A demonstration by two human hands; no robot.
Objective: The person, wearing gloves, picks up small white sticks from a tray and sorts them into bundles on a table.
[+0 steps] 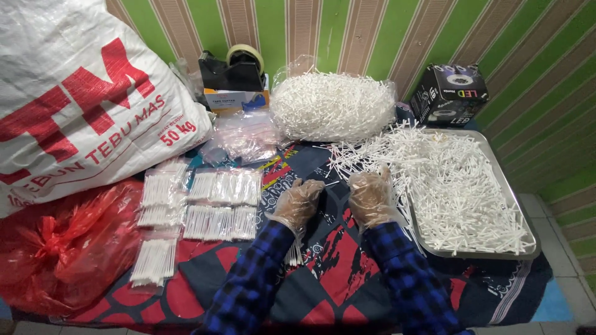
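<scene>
white sack [81,93] cut off by top and left edges; its lower part sits behind the red plastic bag [62,248], which is cropped at left too. both sleeves [248,285] run out the bottom edge, so arms beyond that aren't seen. left hand [297,203] in a clear glove: bundle of white sticks [294,254] pokes out under the wrist, mostly hidden by the sleeve. can't tell if the fingers grip anything. right hand [370,197] covers part of the loose sticks [372,155]; what's under the palm is hidden. tape dispenser [233,71] hides the top of the box [236,99] below it. metal tray [496,253] floor buried under sticks.
</scene>
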